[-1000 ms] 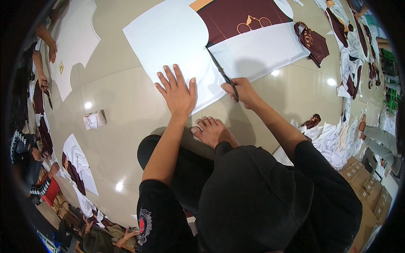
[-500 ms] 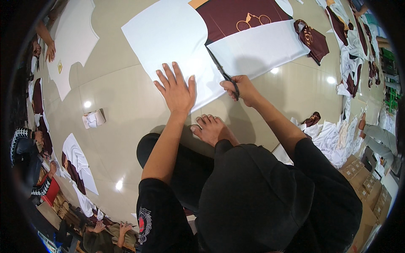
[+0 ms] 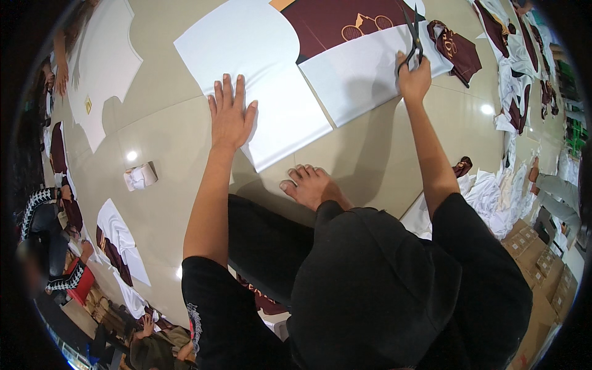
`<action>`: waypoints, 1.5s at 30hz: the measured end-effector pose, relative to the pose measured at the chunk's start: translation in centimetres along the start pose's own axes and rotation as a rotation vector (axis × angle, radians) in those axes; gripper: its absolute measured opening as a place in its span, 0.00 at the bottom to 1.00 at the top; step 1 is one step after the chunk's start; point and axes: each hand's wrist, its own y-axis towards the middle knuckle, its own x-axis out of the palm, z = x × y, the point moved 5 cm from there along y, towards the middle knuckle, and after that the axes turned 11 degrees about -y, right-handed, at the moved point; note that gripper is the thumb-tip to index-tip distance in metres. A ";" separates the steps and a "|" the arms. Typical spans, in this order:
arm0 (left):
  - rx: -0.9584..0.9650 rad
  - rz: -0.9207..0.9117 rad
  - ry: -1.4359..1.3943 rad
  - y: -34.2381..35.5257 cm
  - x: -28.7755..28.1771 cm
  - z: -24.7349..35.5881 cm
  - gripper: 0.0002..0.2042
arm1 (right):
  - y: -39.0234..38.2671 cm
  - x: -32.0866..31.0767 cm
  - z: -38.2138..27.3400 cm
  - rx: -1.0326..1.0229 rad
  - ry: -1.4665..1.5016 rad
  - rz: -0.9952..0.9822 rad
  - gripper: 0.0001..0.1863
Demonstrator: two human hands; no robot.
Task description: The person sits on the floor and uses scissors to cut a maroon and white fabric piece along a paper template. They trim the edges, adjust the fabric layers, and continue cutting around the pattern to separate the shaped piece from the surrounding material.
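My left hand (image 3: 230,120) lies flat with spread fingers on the left white fabric piece (image 3: 277,105). My right hand (image 3: 414,80) grips black scissors (image 3: 415,43) above the right end of a white strip (image 3: 351,80), blades pointing up over the maroon panel (image 3: 314,21) with orange racket print. A narrow gap of floor separates the left piece from the strip, running down to the near edge. A crumpled maroon printed piece (image 3: 462,55) lies at the strip's right end. My bare foot (image 3: 311,185) rests just below the fabric.
A cut white piece (image 3: 105,49) lies upper left, a small roll (image 3: 140,177) below it. Garment pieces (image 3: 512,74) and crumpled white cloth (image 3: 484,203) lie right, above cardboard boxes (image 3: 533,265). Co-workers' hands (image 3: 60,71), legs (image 3: 555,188) and patterned sleeves (image 3: 37,203) appear at the edges.
My right hand and scissors have moved up and right, leaving the white fabric parted along a line to its near edge. My left hand has shifted up and left.
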 end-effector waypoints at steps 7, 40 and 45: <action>-0.142 0.026 -0.026 -4.7 1.9 2.0 0.39 | 5.1 5.3 -3.9 -0.221 -0.014 0.020 0.32; 0.287 -0.153 -0.318 -6.2 3.2 15.0 0.05 | -11.3 -6.2 -4.9 -0.119 0.160 -0.443 0.17; 0.312 -0.269 -0.326 -6.6 3.6 14.5 0.06 | -8.9 -2.6 -6.0 -0.381 0.110 -0.452 0.19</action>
